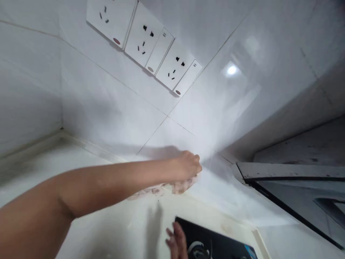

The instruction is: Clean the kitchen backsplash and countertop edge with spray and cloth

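Observation:
My left hand (187,166) reaches across from the left and is closed against the white tiled wall (113,104), low down near the counter. Out from under its fingers hangs a crumpled pale cloth (184,185) with brownish or pinkish patches. My right hand (178,240) shows only in part at the bottom edge, its fingers raised and apart, with nothing seen in them. It is beside the left corner of a black gas stove (215,233). Brownish smears (155,190) mark the counter's back edge, just below my left forearm.
Several white wall sockets (147,43) run in a slanted row above my left hand. At the right a range hood (291,171) with a dark edge juts out. The pale countertop (126,230) meets the wall in a corner at the left.

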Demonstrator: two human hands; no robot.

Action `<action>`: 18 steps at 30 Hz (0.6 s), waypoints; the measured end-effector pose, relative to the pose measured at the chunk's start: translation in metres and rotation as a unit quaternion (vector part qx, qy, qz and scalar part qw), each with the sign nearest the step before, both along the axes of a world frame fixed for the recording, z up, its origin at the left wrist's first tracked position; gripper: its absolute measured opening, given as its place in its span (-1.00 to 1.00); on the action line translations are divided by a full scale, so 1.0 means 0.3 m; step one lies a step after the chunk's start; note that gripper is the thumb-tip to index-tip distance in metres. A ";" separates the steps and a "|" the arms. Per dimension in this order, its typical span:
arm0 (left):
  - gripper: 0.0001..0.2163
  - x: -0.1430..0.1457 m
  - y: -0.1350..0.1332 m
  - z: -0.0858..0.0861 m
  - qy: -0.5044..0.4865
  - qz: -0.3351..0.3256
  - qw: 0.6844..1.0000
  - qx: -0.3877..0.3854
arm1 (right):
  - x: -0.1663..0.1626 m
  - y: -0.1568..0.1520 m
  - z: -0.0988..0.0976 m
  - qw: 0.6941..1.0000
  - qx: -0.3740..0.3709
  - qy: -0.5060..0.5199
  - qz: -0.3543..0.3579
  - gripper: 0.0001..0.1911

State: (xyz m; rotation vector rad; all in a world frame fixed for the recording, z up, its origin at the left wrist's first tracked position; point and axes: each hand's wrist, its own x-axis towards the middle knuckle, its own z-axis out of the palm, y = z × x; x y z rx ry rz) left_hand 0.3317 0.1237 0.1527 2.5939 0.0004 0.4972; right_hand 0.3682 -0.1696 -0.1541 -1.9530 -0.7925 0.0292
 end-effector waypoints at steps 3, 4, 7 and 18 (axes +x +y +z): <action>-0.92 -0.056 -0.038 -0.193 -0.036 -0.041 0.998 0.023 | 0.082 0.077 0.272 0.979 0.138 0.147 -0.025 -0.22; -0.89 -0.072 -0.069 -0.265 -0.056 -0.051 0.997 -0.010 | 0.094 0.115 0.342 0.972 0.152 0.179 -0.015 -0.17; -0.74 -0.095 -0.172 -0.456 -0.103 -0.024 0.980 -0.171 | 0.076 0.239 0.439 0.944 0.130 0.301 0.029 -0.16; -0.58 -0.362 0.069 -1.052 -0.121 0.285 0.945 -0.100 | 0.071 0.425 0.801 0.990 0.095 0.103 0.033 -0.41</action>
